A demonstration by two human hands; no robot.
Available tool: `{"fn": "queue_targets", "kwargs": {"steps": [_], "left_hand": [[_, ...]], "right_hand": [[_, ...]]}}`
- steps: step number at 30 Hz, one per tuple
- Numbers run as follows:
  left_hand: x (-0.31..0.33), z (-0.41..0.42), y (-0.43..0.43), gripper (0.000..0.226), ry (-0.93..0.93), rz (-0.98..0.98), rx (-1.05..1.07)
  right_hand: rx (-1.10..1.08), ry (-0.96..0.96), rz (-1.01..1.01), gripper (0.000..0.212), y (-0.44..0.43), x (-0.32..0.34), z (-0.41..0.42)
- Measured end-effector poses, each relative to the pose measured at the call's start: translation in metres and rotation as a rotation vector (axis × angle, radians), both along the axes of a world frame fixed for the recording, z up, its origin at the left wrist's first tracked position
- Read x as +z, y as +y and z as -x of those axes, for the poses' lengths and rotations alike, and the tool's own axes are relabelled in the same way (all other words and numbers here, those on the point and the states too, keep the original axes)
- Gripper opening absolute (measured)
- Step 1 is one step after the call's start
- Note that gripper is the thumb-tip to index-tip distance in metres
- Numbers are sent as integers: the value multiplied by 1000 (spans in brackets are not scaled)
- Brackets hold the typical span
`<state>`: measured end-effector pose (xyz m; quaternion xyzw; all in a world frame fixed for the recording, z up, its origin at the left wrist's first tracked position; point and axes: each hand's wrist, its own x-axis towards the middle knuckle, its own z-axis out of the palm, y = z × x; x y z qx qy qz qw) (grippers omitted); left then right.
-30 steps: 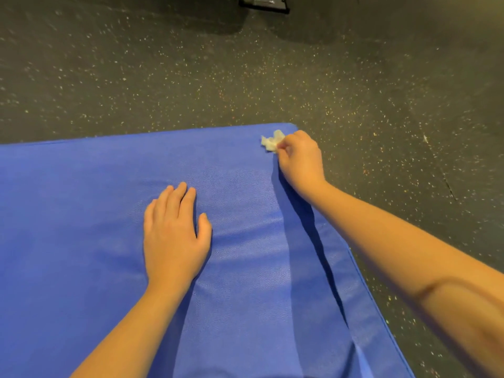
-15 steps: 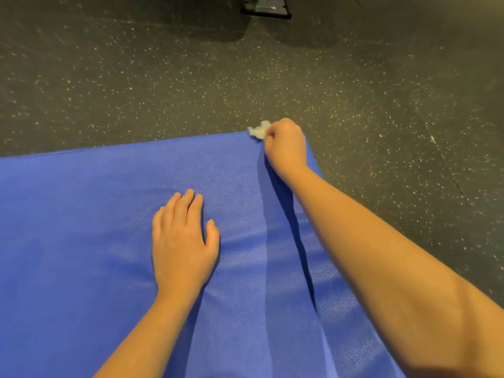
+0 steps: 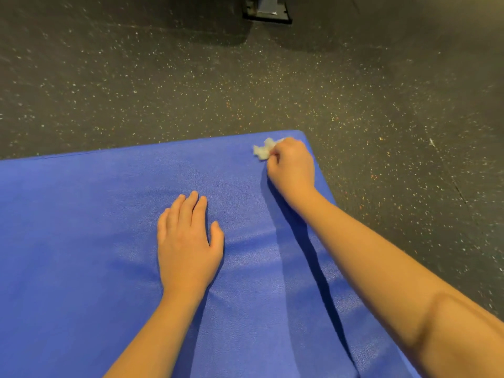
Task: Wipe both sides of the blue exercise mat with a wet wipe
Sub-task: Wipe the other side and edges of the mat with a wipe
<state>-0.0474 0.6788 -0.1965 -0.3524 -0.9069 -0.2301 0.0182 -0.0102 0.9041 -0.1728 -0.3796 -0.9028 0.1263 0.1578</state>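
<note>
A thick blue exercise mat [image 3: 81, 241] lies flat on the floor and fills the lower left of the head view. My right hand [image 3: 291, 167] is at the mat's far right corner, fingers curled round a crumpled white wet wipe [image 3: 263, 150] that it holds against the mat's surface. My left hand [image 3: 188, 241] lies flat, palm down with fingers straight, on the middle of the mat. The mat's underside is hidden.
Dark speckled rubber floor [image 3: 381, 91] surrounds the mat beyond its far and right edges. A dark metal base of some equipment [image 3: 268, 10] stands at the top edge of the view.
My right hand with the wipe slid left along the mat's far edge, then back a little onto the surface near the corner. My left hand has stayed flat in place.
</note>
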Motion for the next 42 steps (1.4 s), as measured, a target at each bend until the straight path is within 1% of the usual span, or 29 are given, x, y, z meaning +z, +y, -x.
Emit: {"fn": "queue_targets", "kwargs": {"steps": [2, 3, 4, 5, 6, 7, 8, 9, 11, 13, 15, 18, 21, 24, 27, 29, 31, 33, 35, 37, 38, 39, 40, 41, 42], "left_hand": [[1, 0, 0, 52, -1, 1, 0], [1, 0, 0, 52, -1, 0, 0], [1, 1, -1, 52, -1, -2, 1], [0, 1, -1, 53, -2, -4, 2], [0, 2, -1, 53, -2, -3, 2], [0, 2, 0, 53, -1, 0, 2], [0, 2, 0, 53, 1, 3, 2], [0, 1, 0, 52, 0, 5, 0], [0, 1, 0, 52, -1, 6, -5], [1, 1, 0, 51, 1, 3, -3], [0, 1, 0, 50, -1, 5, 4], [1, -1, 2, 50, -16, 38, -10], [6, -3, 3, 52, -27, 129, -27], [9, -14, -7, 51, -94, 210, -14], [6, -36, -34, 58, -12, 258, -127], [5, -37, -47, 58, -11, 231, -151], [5, -32, -43, 57, -14, 194, -132], [7, -35, -41, 56, -21, 189, -131], [6, -36, -41, 56, -23, 172, -128], [6, -35, -44, 56, -28, 178, -127], [6, -35, -45, 56, -30, 184, -123], [6, -36, -45, 56, -31, 187, -121], [6, -37, -44, 56, -33, 188, -120], [6, -37, -44, 56, -36, 186, -119], [6, -37, -44, 56, -40, 186, -117]], "right_hand": [[298, 70, -17, 22, -28, -6, -19], [378, 79, -52, 23, -28, -6, -28], [379, 58, -78, 24, -19, -4, -32], [277, 33, -90, 23, -6, -3, -33], [107, 25, -74, 20, 7, -3, -34], [-71, 39, -49, 19, 14, -4, -36], [-189, 80, -38, 18, 13, -8, -37], [-200, 132, -51, 19, 2, -11, -38], [-40, 212, -82, 19, -33, -17, -44], [93, 225, -80, 15, -57, -23, -54], [75, 231, -49, 13, -56, -22, -55], [36, 236, -55, 14, -54, -22, -54], [14, 241, -37, 16, -55, -24, -54], [-2, 249, -37, 18, -55, -23, -55], [-15, 239, -49, 20, -55, -23, -55], [-24, 241, -66, 20, -57, -22, -55], [10, 252, -77, 17, -56, -20, -54], [150, 270, -52, 17, -59, -19, -62], [358, 216, -23, 22, -59, -14, -74], [547, 35, -33, 23, -43, -1, -80], [581, -81, -33, 19, -31, 7, -78], [542, -178, -29, 15, -20, 15, -72], [457, -224, -17, 12, -13, 21, -65], [353, -230, 5, 11, -13, 25, -57], [261, -231, 39, 14, -19, 28, -51]]}}
